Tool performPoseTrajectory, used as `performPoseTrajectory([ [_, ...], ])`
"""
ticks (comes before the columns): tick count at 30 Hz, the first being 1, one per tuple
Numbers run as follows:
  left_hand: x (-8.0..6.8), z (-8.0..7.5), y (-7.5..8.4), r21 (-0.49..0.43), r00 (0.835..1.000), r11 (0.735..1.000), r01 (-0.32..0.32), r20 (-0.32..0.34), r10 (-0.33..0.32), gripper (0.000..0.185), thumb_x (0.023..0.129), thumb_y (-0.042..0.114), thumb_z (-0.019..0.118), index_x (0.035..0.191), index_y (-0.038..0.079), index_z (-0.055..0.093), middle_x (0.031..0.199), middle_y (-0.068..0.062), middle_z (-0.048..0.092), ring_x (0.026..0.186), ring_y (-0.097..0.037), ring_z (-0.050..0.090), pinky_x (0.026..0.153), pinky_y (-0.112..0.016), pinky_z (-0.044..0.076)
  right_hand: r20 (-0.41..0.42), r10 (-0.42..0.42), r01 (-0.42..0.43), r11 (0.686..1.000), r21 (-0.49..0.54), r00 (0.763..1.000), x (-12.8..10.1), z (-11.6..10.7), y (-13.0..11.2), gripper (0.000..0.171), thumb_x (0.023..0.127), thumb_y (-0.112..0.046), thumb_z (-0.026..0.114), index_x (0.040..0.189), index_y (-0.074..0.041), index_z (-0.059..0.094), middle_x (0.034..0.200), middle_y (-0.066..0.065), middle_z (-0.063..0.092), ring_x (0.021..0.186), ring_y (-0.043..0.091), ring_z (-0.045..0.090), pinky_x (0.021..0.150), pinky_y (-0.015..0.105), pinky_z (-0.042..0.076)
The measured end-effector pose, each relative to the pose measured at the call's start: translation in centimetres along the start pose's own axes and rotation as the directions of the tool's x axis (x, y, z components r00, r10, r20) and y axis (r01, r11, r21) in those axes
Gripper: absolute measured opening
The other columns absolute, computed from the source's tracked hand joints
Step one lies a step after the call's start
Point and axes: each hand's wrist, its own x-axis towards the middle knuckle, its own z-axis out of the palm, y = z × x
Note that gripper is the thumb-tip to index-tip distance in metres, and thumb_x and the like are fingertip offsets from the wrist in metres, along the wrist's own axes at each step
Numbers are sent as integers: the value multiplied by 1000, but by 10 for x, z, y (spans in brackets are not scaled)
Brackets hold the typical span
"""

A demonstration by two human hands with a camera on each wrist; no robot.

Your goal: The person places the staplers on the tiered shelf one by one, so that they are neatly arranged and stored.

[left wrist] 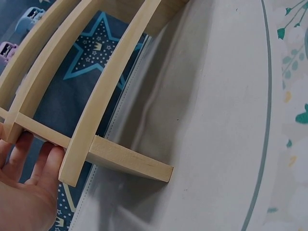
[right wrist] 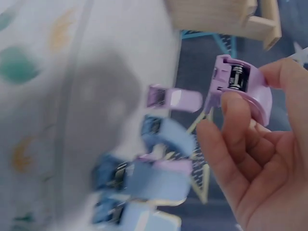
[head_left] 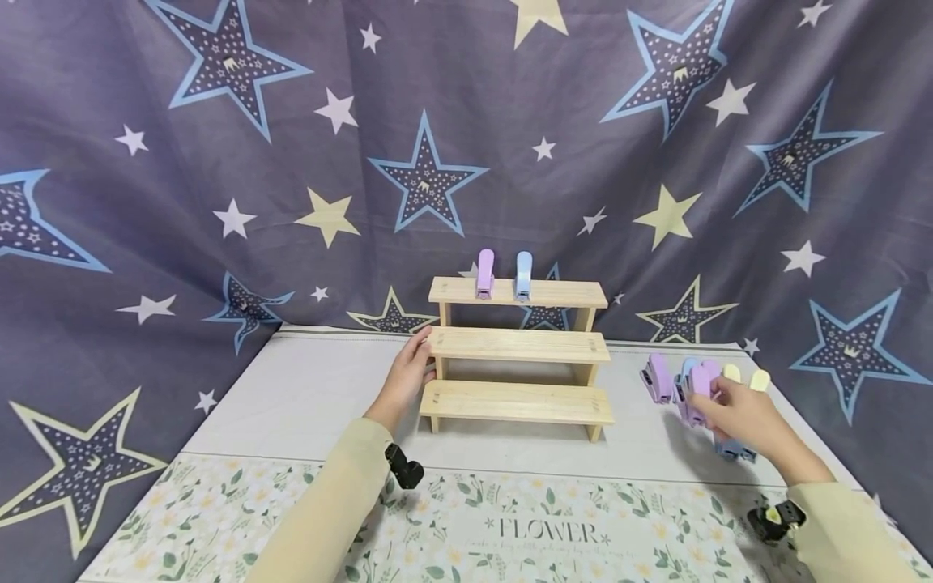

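A three-tier wooden stand (head_left: pixel 517 344) has a purple stapler (head_left: pixel 484 275) and a blue stapler (head_left: pixel 523 275) upright on its top tier. My left hand (head_left: pixel 408 376) grips the stand's left side by the middle tier; in the left wrist view its fingers (left wrist: pixel 50 166) bend around the side rail. Over at the right, my right hand (head_left: pixel 747 417) pinches a small purple stapler (right wrist: pixel 262 98) between thumb and fingers, raised above the table. Close by are another purple stapler (head_left: pixel 658 378), blue staplers (right wrist: pixel 159 180) and yellow ones (head_left: pixel 760 380), partly hidden by the hand.
The stand is on a white table cover (head_left: pixel 328 389) with a flower-printed front strip (head_left: pixel 539 534). A dark curtain (head_left: pixel 452 65) with stars hangs right behind the stand. The remaining staplers crowd together near the table's right edge.
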Motion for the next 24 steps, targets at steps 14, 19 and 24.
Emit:
performPoseTrajectory([
  [14, -1, 1, 0, -1, 1000, 1000, 2, 3, -2, 47, 111, 25, 36, 157, 16, 35, 153, -20, 39, 135, -38, 44, 110, -52, 41, -142, -122, 128, 991, 33, 982, 42, -14, -73, 41, 98, -45, 61, 102, -4, 60, 74, 3, 67, 63, 17, 66, 48, 30, 50],
  [19, 0, 1, 0, -18, 1000, 1000, 1, 10, -1, 47, 111, 25, 36, 157, 15, 34, 154, -21, 37, 136, -40, 42, 112, -53, 38, -146, -147, 154, 987, 41, 978, 61, -8, -96, 41, 97, -46, 62, 99, -5, 58, 71, 3, 64, 62, 17, 66, 52, 30, 49],
  [24, 1, 1, -1, -10, 1000, 1000, 6, 5, -6, 47, 111, 25, 36, 157, 16, 34, 153, -21, 38, 136, -39, 43, 111, -52, 39, -154, -162, 172, 984, 51, 975, 81, 0, -114, 40, 96, -47, 62, 97, -7, 58, 71, 2, 64, 60, 17, 63, 54, 31, 48],
])
